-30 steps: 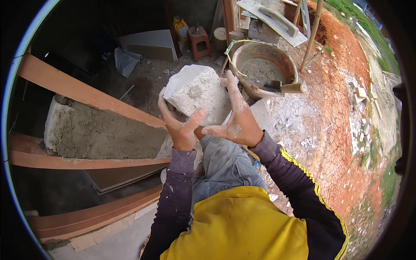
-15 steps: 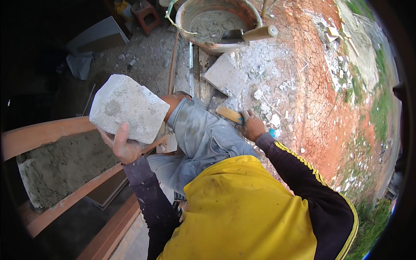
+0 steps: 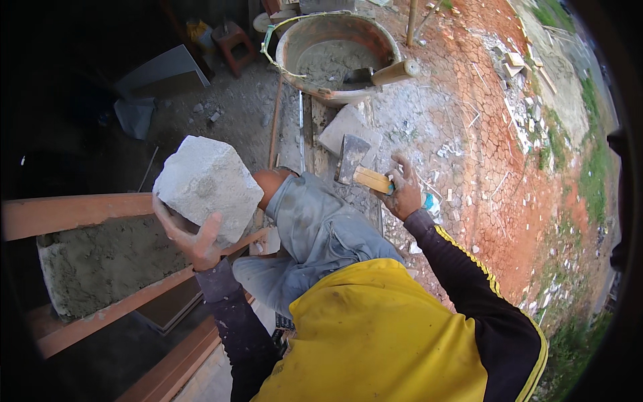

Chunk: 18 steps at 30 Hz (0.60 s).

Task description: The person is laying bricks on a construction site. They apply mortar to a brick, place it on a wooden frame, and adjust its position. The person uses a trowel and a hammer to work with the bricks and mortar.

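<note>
My left hand (image 3: 191, 234) grips a rough white block (image 3: 209, 184) from below and the side, fingers and thumb spread round its lower corner. The block is held up beside my left knee, near the wooden frame. In my right hand (image 3: 404, 191) is a hatchet-like tool (image 3: 353, 159) with a broad grey metal head and a light wooden handle (image 3: 372, 179). My fingers close round the handle's end, with the index finger partly lifted. The head is in front of a pale slab (image 3: 345, 127) on the ground; whether they touch I cannot tell.
A mortar tub (image 3: 288, 50) stands ahead, with a wooden-handled trowel (image 3: 395, 72) in it. At left, wet mortar (image 3: 120, 258) covers a course between wooden frame members (image 3: 80, 214). White rubble (image 3: 526, 107) lies on cracked red soil. A red stool (image 3: 234, 48) stands farther back.
The tool's grey head has come into view as my right hand rose slightly and turned, with fingers loosening. My left hand has tilted the block and shifted it a little right and nearer.
</note>
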### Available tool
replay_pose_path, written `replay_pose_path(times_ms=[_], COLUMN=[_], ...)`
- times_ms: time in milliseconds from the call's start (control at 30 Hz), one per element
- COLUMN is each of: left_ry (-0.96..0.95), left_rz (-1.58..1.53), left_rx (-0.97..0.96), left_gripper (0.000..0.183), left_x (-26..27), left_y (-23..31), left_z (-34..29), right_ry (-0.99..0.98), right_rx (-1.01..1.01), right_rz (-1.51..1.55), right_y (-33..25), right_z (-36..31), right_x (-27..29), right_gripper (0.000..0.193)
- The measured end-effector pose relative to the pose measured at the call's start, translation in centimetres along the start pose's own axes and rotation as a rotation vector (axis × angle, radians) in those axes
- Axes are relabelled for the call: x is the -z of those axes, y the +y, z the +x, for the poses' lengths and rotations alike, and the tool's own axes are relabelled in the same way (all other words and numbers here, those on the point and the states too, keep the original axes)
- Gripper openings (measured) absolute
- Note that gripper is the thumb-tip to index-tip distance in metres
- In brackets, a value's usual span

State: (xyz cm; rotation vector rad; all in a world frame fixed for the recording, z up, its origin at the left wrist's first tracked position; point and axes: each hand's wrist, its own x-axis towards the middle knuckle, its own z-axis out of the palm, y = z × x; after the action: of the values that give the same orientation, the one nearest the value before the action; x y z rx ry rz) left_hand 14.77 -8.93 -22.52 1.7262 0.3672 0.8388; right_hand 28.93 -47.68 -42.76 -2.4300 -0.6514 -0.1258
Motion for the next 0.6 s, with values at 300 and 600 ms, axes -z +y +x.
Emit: replay_pose_path(times_ms=[300,600], left_ry=[-0.006,0.088], left_rz=[0.167,0.187], left_rx=[-0.059,0.034], left_gripper=[0.120,0.120], left_x=[1.1,3.0], left_y=[1.0,1.1], left_z=[-0.6,-2.9], right_ry=[-0.082,0.028], right_rx=[0.066,0.096], right_rz=[0.088,0.192], right_y=[-1.3,0.4], right_z=[4.4,4.1], right_x=[-3.2,-4.6], right_gripper=[0.045,0.046])
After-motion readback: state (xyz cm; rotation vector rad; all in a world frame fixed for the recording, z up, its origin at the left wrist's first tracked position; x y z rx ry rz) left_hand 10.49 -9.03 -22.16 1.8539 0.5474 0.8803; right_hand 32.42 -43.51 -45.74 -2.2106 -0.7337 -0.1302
